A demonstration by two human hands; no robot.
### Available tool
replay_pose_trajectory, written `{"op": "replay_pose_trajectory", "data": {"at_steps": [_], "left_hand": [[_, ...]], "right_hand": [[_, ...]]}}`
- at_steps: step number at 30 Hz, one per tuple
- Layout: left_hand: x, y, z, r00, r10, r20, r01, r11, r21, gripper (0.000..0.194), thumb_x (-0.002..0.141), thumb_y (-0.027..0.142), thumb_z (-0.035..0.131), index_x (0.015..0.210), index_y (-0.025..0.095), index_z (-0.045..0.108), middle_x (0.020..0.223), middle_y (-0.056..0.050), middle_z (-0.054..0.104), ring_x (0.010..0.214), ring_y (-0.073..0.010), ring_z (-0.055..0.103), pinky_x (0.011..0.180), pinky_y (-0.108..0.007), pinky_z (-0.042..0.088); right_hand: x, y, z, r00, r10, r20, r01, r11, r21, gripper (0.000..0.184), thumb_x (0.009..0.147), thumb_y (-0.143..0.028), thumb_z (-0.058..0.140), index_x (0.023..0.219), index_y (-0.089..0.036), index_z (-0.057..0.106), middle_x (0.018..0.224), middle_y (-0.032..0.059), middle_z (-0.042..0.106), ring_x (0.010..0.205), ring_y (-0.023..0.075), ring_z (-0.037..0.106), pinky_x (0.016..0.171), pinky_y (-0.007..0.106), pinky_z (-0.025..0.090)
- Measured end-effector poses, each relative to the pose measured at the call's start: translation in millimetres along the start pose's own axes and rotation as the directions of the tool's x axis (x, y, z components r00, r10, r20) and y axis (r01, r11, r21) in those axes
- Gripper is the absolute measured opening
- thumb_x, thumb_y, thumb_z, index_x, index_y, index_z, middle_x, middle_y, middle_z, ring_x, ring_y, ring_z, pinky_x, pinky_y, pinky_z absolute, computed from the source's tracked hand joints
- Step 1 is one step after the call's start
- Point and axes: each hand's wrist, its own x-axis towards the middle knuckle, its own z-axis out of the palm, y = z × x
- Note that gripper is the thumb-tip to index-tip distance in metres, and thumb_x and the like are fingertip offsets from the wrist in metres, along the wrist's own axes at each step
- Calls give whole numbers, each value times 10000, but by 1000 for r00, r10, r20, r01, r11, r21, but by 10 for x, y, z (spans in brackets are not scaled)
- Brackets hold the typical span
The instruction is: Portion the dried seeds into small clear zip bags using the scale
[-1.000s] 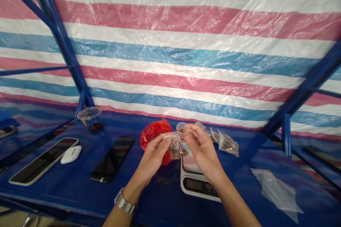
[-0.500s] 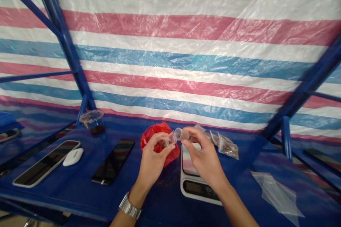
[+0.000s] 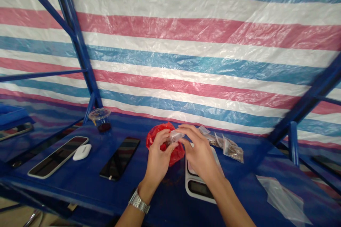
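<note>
Over the red plastic bag, my left hand is closed on a small clear zip bag, mostly hidden behind its fingers. My right hand grips the base end of a small translucent plastic cup between thumb and fingers. The cup lies tipped on its side, its mouth toward the zip bag's opening between the fingers of my left hand. Below my right wrist sits a white digital scale, partly covered by that hand and forearm.
Several filled zip bags lie behind the scale. Flat zip bags are at the right. To the left are a dark phone, a pale-edged phone, a white earbud case and a lidded cup. Blue metal bars frame the table.
The cup, upright with brown bits inside a second ago, has been tipped leftward into the zip bag's mouth. My left hand has turned, hiding most of the bag. The view has shifted slightly.
</note>
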Motion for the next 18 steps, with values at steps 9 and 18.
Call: {"op": "replay_pose_trajectory", "data": {"at_steps": [9, 18], "left_hand": [[108, 189, -216, 976, -63, -211, 30, 987, -159, 443, 844, 376, 752, 1218, 203, 589, 1156, -93, 757, 1023, -212, 752, 899, -331, 602], [88, 265, -310, 983, -61, -171, 42, 993, -110, 425, 899, 469, 682, 1208, 183, 626, 1137, -112, 777, 1033, -239, 752, 919, -354, 592]], "right_hand": [[17, 192, 341, 964, 209, -164, -227, 969, -95, 294, 933, -225, 616, 1217, -216, 691, 1186, 104, 727, 1067, 285, 679, 974, 440, 526], [-45, 144, 531, 958, 286, 15, -278, 914, 294, 332, 996, -402, 573, 1265, -234, 672, 1195, 80, 740, 1074, 244, 698, 984, 390, 530]]}}
